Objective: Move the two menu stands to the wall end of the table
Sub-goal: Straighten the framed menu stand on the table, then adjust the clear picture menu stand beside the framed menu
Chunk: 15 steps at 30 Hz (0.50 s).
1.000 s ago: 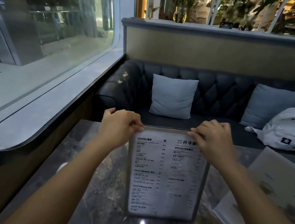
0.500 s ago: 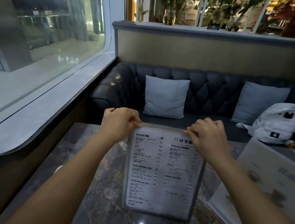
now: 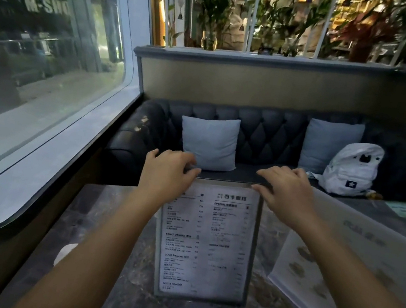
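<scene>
We are looking down at a dark marbled table (image 3: 94, 216) filling the lower part of the frame. A menu stand (image 3: 207, 240) is standing upright on it at centre frame, its printed drinks list facing us. Our left hand (image 3: 166, 172) is lying over the stand's top left corner, fingers spread and loose over the top edge, covering part of the print; we cannot tell whether it is pinching the frame. Our right hand (image 3: 286, 192) is resting at the top right corner in the same way, fingers extended, thumb touching the edge, not visibly closing around it. A second menu stand (image 3: 355, 262) is sitting at right of frame, just beside the first, angled and blurred. Behind the table, a dark tufted sofa (image 3: 267, 135) is carrying two pale cushions (image 3: 209, 141) and a white backpack (image 3: 352, 168) at upper right. A window (image 3: 40, 46) is filling the upper left.
</scene>
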Tool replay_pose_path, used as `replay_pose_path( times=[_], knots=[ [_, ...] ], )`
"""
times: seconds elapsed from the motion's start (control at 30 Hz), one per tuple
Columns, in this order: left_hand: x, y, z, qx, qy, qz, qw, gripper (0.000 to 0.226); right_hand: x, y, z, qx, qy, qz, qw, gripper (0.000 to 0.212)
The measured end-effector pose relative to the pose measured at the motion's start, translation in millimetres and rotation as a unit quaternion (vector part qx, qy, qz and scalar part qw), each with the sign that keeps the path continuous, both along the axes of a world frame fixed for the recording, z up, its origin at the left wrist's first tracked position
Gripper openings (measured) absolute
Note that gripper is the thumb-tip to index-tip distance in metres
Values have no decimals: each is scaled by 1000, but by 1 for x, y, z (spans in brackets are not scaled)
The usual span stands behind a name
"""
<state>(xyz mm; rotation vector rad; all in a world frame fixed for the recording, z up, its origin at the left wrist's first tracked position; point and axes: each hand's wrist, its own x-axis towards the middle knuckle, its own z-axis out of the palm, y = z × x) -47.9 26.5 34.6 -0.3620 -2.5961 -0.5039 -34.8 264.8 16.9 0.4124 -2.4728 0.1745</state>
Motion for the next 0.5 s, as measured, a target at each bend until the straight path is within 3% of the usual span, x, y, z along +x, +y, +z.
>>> replay_pose_path(
  times=[0.3, 0.5],
  knots=[
    [11, 90, 20, 14, 31, -145, 989, 22, 57, 65, 21, -22, 7, -72, 997, 19],
    [15, 148, 16, 3, -2, -210, 978, 21, 93, 118, 14, -15, -16, -167, 986, 18]
  ],
)
